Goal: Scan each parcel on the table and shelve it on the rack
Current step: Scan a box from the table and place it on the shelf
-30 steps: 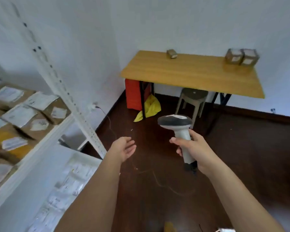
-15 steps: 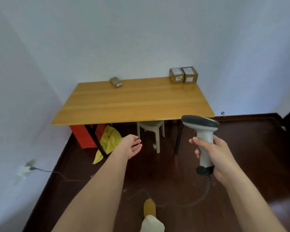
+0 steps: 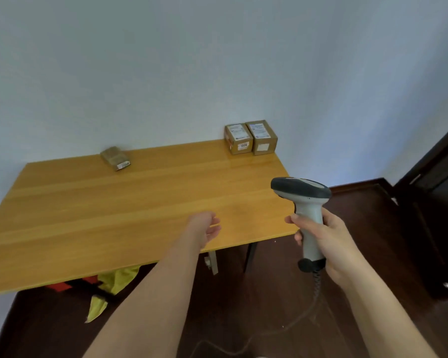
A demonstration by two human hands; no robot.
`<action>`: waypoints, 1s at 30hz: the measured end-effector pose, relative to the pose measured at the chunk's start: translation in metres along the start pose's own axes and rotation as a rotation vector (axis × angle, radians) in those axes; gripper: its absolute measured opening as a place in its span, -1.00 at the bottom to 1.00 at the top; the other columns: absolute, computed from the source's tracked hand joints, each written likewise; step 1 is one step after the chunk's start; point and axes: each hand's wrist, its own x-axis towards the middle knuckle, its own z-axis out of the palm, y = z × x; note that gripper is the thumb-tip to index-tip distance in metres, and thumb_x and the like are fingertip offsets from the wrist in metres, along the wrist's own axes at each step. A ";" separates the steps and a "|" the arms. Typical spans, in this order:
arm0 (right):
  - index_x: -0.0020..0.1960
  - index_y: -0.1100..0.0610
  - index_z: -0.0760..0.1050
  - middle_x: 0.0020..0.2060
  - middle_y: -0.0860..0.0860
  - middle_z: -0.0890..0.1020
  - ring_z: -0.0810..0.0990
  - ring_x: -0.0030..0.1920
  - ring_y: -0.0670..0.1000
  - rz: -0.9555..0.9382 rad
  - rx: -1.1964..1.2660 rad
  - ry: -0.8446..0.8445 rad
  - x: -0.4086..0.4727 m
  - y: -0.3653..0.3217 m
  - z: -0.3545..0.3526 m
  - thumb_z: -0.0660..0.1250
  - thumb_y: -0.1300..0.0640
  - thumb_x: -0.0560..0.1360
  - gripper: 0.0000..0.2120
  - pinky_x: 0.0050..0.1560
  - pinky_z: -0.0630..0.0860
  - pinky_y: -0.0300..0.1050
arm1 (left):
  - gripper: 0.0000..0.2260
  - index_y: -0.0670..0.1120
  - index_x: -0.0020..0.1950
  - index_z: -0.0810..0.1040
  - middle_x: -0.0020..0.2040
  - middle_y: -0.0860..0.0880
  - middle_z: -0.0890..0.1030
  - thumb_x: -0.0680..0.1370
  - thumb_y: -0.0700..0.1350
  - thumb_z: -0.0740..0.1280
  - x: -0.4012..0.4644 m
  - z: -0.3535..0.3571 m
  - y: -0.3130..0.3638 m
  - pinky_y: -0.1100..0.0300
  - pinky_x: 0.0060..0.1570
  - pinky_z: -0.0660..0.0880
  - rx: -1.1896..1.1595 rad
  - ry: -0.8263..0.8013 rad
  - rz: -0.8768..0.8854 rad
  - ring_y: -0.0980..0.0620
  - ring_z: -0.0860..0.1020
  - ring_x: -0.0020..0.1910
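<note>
Nearest, the right hand [image 3: 329, 236] grasps the scanner [image 3: 307, 205] by its handle, fingers wrapped round it, head up and aimed forward over the worktop's right front corner; its cable [image 3: 316, 285] trails down to the dark floor [image 3: 373, 254]. The left hand [image 3: 204, 227] is released, fingers loosely curled and holding nothing, above the front edge of the worktop [image 3: 114, 215].

What has changed: 1 second ago the view took in the rack at the left, with parcels already on its shelves, and the worktop stood well off across the floor. Half a second ago the person faced the worktop from a few steps back. Now the rack is out of view and the worktop fills the middle of the picture, with both arms reaching over or beside its near edge. I judge that 1 shelving run is finished and the person has come back for the next parcel.

Farther back, 3 parcels remain. A small flat box [image 3: 115, 158] lies alone near the wall, left of centre, with a label facing front. At the back right corner 2 taller boxes stand touching: the left box [image 3: 238, 138] and the right box [image 3: 261, 137], both labelled on top.

All 3 are well beyond the hands, so a reach comes first, likely with the free left grip.
</note>
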 end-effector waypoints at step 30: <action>0.15 0.03 0.57 0.05 0.08 0.68 0.49 -0.33 -0.02 0.316 0.060 -0.042 0.469 0.030 -0.012 0.40 0.17 0.54 -0.80 -0.21 0.48 -0.05 | -0.21 0.07 0.58 0.11 0.42 -0.12 0.40 0.46 -0.04 0.48 0.398 0.233 0.236 -0.12 -0.05 0.63 -0.337 0.123 -0.053 -0.22 0.49 0.27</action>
